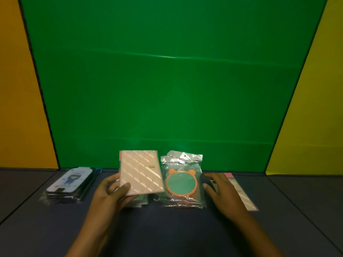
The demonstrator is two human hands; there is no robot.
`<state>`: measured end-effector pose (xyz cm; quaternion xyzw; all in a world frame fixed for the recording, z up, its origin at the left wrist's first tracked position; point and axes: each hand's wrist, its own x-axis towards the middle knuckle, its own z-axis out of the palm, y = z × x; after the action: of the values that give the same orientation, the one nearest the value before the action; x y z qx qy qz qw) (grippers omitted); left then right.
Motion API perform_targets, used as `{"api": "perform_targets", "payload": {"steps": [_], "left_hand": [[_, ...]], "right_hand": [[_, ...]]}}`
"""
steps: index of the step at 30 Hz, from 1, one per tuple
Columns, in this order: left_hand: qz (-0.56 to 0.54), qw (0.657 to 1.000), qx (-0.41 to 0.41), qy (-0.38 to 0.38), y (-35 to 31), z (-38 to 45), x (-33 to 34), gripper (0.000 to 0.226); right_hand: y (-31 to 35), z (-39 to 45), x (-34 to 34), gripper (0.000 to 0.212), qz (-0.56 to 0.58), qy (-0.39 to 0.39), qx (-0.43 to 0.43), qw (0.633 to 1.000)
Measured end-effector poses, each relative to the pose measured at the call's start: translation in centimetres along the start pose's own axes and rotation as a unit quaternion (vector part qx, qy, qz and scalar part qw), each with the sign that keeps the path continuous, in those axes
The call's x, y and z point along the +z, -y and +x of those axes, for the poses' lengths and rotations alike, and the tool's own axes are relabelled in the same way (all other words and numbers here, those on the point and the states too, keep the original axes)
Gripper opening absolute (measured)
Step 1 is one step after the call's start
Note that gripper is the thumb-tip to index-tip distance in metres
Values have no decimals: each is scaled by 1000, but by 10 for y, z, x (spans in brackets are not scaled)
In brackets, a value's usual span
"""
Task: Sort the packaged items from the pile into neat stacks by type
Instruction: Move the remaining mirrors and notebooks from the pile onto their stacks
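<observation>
While the stack of clear-wrapped phone cases with a cartoon print (69,184) lies far left of the round orange-rimmed mirror in its clear bag (181,181), the left hand (109,191) grips a pale pink quilted notebook in plastic wrap (141,172), thumb curled over its lower corner, lifted just left of the mirror. Right of the mirror, the right hand (220,190) hovers with fingers spread and relaxed, partly covering another pale pink wrapped notebook (243,193) flat on the dark blue table (167,229).

You face a creased green backdrop panel (172,80), flanked by yellow-orange wall panels (16,89), behind a dark blue-grey tabletop (167,229).
</observation>
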<state>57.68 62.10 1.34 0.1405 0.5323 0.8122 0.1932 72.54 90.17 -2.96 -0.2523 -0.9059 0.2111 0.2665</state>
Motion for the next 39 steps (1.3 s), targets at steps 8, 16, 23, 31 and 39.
{"api": "perform_targets", "payload": {"steps": [8,16,23,31,39], "left_hand": [[-3,999,-28,29,29,14,40,37],[24,999,-15,46,61,7,123,32],[99,994,8,44,105,-4,205,37],[380,923,27,63,163,-5,245,30],[647,743,154,78,184,-11,250,36]], "right_hand": [[-41,-12,-32,39,-84,-9,32,996],[-97,-11,-78,52,-193,20,38,980],[-156,2,-119,63,-185,62,52,979],[-188,9,-123,63,-137,95,46,985],[-201,11,-124,58,-113,99,10,989]]}}
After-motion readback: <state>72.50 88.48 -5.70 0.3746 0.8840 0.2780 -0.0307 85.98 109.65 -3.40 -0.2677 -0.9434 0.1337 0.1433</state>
